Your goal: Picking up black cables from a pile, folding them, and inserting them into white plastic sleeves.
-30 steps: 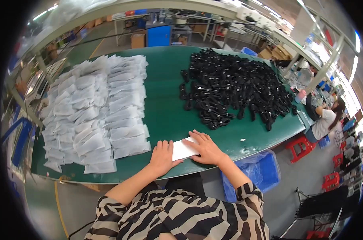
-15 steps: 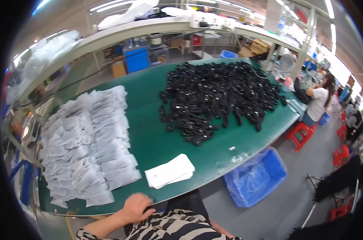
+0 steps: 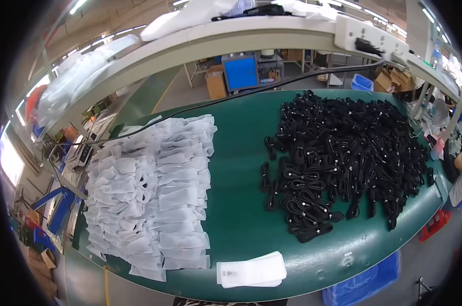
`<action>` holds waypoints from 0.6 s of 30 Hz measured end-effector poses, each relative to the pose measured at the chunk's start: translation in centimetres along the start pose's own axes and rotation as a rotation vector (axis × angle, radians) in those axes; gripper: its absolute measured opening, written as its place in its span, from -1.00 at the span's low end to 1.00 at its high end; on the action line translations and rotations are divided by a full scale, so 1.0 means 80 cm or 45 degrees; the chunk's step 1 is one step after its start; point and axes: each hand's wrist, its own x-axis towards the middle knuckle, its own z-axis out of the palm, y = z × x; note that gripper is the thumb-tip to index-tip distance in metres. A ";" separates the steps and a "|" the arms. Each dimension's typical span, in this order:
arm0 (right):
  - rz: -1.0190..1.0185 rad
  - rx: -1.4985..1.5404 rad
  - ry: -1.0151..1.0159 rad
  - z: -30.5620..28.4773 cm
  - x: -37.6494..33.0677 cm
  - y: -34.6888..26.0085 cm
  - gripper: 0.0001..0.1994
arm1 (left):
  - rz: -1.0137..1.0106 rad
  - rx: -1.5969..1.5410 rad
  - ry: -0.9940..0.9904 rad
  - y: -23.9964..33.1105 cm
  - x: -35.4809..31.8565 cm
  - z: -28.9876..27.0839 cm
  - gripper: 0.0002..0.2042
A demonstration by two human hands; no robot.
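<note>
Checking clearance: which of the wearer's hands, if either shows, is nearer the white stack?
Can't say left or right: the left hand and right hand are both out of view. The white stack lies near the front edge of the table.

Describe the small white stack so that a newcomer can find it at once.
Find the green table, then its near edge. Just right of the many pale packets lies a small stack of flat white pieces. Unlike those rumpled packets, it looks smooth and lies apart.
</note>
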 end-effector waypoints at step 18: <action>-0.038 0.252 0.091 -0.101 0.032 -0.099 -0.66 | 0.026 -0.134 -0.124 0.000 -0.014 -0.123 -0.77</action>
